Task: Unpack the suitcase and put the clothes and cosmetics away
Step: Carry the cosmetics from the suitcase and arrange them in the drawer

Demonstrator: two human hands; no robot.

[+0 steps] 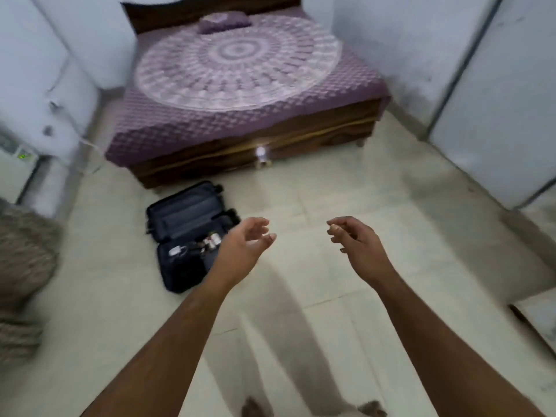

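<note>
On the floor [346, 212] at the foot of the bed [240, 94] lies one dark suitcase [186, 236], opened flat into two halves; the nearer half holds a small cluster of cosmetics [200, 246], too blurred to count. One pillow [224, 22] rests on the bed. Your two hands are raised over the floor: left hand [243, 248] and right hand [356, 242], both with loosely curled fingers, holding nothing.

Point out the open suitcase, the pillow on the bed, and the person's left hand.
suitcase [183, 219]: head view, on the lining of its far half.
pillow [224, 22]: head view, on its top face.
left hand [240, 248]: head view, on the palm.
</note>
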